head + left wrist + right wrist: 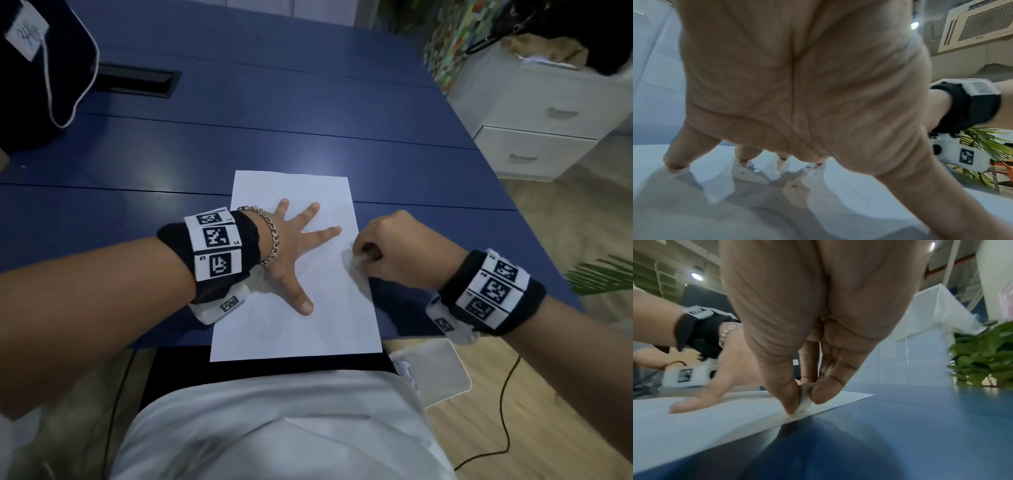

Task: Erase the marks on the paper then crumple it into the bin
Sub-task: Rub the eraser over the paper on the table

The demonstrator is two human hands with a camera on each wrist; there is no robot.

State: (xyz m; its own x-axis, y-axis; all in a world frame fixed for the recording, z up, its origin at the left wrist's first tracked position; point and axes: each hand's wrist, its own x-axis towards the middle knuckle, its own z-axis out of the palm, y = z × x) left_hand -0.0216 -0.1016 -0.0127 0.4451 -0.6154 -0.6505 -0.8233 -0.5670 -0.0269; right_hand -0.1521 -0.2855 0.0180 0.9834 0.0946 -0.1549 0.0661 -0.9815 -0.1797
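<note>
Here our left hand [287, 253] lies flat, fingers spread wide, pinning the white paper sheet [294, 329] at the near edge of the blue table [308, 113]. Our right hand [394, 250] pinches a small white eraser [804, 400] at the sheet's right edge — hard rubbing there could crease or tear it. Wristband codes aside, we read no writing — the bin isn't identifiable.

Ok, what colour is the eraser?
White, the eraser pinched in the right hand; right wrist view shows it best.
</note>
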